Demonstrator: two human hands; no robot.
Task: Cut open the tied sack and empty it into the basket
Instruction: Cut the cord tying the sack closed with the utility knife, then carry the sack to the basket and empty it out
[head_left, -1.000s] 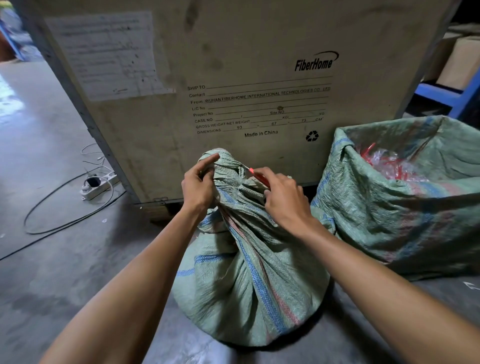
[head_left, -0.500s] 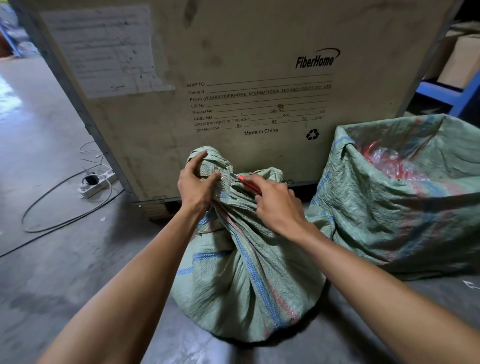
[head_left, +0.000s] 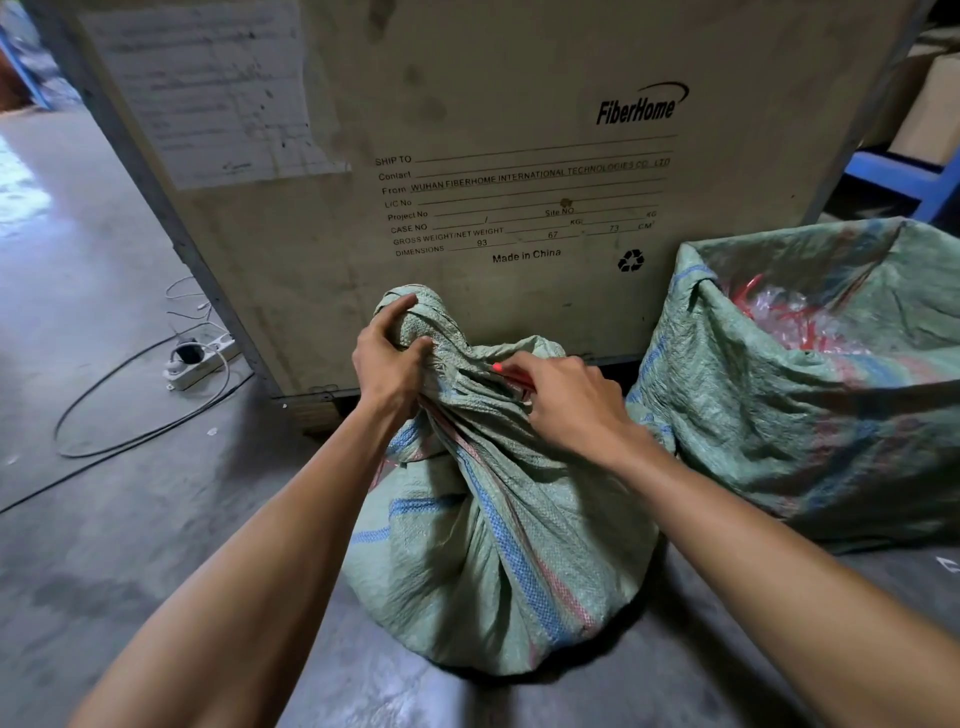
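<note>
Big picture first: the wooden shipping crate (head_left: 467, 156) fills the back of my view, and on the concrete floor (head_left: 104, 519) in front of it stands the tied sack (head_left: 493, 519), green woven plastic with blue and pink stripes, bulging at the bottom and pinched to a neck at the top. Just to its right sits a second woven sack (head_left: 810, 405), mouth open, with red and clear plastic inside. I see no basket as such, so I judge that open one may be the target.

Now the hands. The left hand (head_left: 387, 358) is clenched around the bunched neck, and compared with a second ago it has shifted from pinching the topknot to closing lower, thumb across the gathered cloth, pulling it up and left. The right hand (head_left: 566, 400) has a closed grip on a red-handled cutter (head_left: 506, 375); its red tip has travelled leftward and down into the folds, now touching the fabric just beside the left hand. I cannot see the blade, nor the tie itself.

What that means: I read this as the cut starting, with the neck tensioned and the tool at the knot. The sack is still closed, nothing emptied. The risk is the blade working so close to the left fingers (head_left: 410, 345).

Over on the left, a power strip (head_left: 200, 358) and its cable (head_left: 130, 431) lie well clear.
</note>
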